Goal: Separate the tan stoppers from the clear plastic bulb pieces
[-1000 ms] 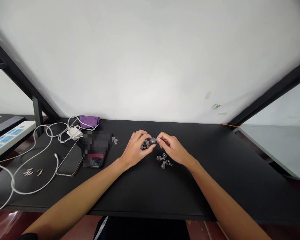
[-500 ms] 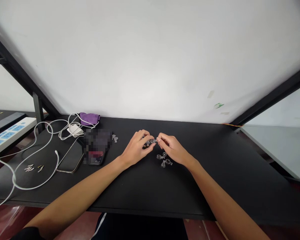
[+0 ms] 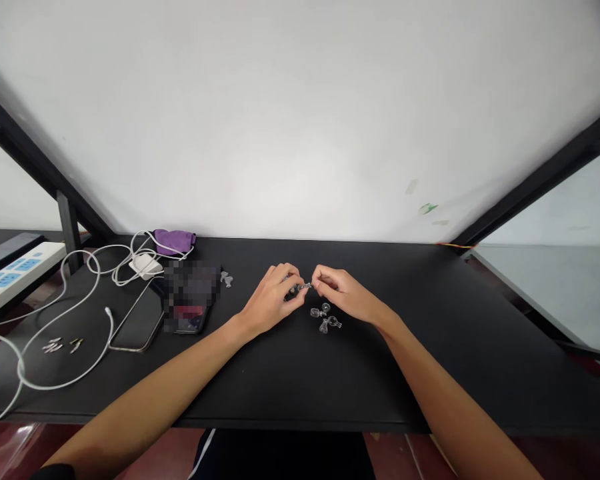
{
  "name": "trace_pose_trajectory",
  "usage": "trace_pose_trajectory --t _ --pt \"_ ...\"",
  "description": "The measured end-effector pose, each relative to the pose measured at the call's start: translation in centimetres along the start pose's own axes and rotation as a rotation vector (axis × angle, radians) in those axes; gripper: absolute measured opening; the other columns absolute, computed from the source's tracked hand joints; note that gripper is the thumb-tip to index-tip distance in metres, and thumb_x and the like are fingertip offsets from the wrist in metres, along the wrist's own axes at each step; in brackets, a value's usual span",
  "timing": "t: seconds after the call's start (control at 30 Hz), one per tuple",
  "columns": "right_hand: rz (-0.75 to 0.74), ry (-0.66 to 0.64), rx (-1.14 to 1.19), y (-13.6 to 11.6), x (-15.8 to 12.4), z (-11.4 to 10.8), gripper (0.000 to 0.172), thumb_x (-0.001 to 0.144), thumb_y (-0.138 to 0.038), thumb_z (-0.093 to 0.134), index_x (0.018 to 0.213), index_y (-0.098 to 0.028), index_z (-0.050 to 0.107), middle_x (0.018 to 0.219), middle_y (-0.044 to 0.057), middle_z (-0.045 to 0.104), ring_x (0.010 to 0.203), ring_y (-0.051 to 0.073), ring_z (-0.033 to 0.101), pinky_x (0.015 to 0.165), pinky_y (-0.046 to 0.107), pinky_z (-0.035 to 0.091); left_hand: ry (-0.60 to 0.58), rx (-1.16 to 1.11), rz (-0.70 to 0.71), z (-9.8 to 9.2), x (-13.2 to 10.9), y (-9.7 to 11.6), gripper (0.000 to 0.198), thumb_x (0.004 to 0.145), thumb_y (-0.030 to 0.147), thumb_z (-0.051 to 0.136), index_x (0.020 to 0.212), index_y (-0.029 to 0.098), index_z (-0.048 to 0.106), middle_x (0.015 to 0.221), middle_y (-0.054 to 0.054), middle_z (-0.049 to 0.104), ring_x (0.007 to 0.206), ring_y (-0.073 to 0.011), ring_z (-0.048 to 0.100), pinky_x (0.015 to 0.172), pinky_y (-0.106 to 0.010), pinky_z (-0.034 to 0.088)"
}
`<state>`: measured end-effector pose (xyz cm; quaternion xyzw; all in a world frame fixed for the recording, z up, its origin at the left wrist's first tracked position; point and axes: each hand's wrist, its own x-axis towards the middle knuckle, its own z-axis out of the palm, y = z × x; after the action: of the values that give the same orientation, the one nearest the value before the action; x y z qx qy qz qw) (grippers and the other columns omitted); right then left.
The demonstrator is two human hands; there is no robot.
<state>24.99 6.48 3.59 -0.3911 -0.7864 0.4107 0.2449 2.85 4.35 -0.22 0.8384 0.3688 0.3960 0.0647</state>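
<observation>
My left hand [image 3: 275, 298] pinches a small clear flask-shaped piece [image 3: 305, 286] between thumb and fingers, its narrow end turned to the right. Close beside that end is my right hand [image 3: 343, 290], with thumb and fingertips pressed together; whatever lies in them is too small or hidden to make out. Partly covered by the left fingers, a few more small pieces show on the table. Just below the hands lies a loose group of several tiny clear flask-shaped pieces [image 3: 324, 326], some round and some conical.
Left of my hands, more clear pieces [image 3: 227, 279] lie near a partly blurred phone [image 3: 190, 323]. Another phone [image 3: 139, 319], a white cable [image 3: 63, 385], a charger [image 3: 146, 265], a purple pouch [image 3: 174, 241] and several tiny pins [image 3: 53, 346] occupy the black table's [image 3: 280, 387] left side.
My right fingertips have drawn slightly away from the piece in my left hand, so a small gap now shows. The whole view has shifted a little.
</observation>
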Motion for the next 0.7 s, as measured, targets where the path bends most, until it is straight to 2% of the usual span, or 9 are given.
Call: trace_pose_trajectory --t 0.1,0.2,0.33,0.43,0.53,0.7 --pt "0.025 0.028 0.042 0.5 -0.1 -1.0 0.024 0.1 -0.042 0.051 0.087 -0.023 0.049 0.073 -0.004 0.047 0.063 0.013 0.042 0.06 0.028 0.036 -0.033 -0.022 -0.014 -0.3 0.1 0.0 0.009 0.102 0.027 0.057 0.1 0.021 0.063 0.107 -0.006 0.063 0.097 -0.019 0.06 0.092 -0.035 0.045" --pt "0.042 0.042 0.048 1.5 -0.3 -2.4 0.026 0.097 -0.046 0.058 0.087 -0.023 0.05 0.072 -0.004 0.047 0.064 0.014 0.043 0.062 0.028 0.038 -0.153 0.0 0.044 -0.8 0.2 -0.1 0.012 0.103 0.027 0.055 0.103 0.02 0.065 0.11 -0.006 0.063 0.098 -0.019 0.06 0.092 -0.036 0.045" --pt "0.098 -0.061 0.015 3.1 -0.4 -4.0 0.029 0.094 -0.049 0.062 0.087 -0.021 0.055 0.075 -0.003 0.054 0.067 0.014 0.048 0.065 0.03 0.039 -0.284 0.077 0.14 -1.6 0.2 -0.1 0.018 0.104 0.031 0.053 0.106 0.02 0.067 0.11 -0.007 0.063 0.097 -0.0199 0.061 0.093 -0.037 0.044" --pt "0.147 -0.138 0.0 4.0 -0.4 -4.7 0.034 0.091 -0.053 0.064 0.086 -0.02 0.057 0.073 -0.002 0.056 0.067 0.015 0.05 0.067 0.03 0.04 -0.323 0.11 0.191 -2.1 0.3 0.3 0.02 0.105 0.032 0.052 0.105 0.019 0.068 0.109 -0.008 0.062 0.096 -0.0202 0.061 0.092 -0.037 0.044" --pt "0.17 -0.154 -0.007 4.4 -0.5 -5.2 0.037 0.089 -0.055 0.065 0.087 -0.019 0.059 0.073 -0.002 0.058 0.068 0.015 0.051 0.067 0.029 0.04 -0.35 0.118 0.237 -2.4 0.2 0.9 0.019 0.103 0.032 0.053 0.1 0.018 0.067 0.102 -0.007 0.061 0.095 -0.0208 0.06 0.091 -0.037 0.045" --pt "0.215 -0.18 0.005 4.6 -1.0 -6.2 0.041 0.085 -0.058 0.069 0.087 -0.018 0.061 0.072 -0.001 0.058 0.064 0.013 0.048 0.059 0.026 0.035 -0.39 0.121 0.292 -1.9 -0.1 1.7 0.016 0.1 0.031 0.057 0.092 0.018 0.064 0.095 -0.006 0.06 0.089 -0.0205 0.058 0.088 -0.036 0.046"
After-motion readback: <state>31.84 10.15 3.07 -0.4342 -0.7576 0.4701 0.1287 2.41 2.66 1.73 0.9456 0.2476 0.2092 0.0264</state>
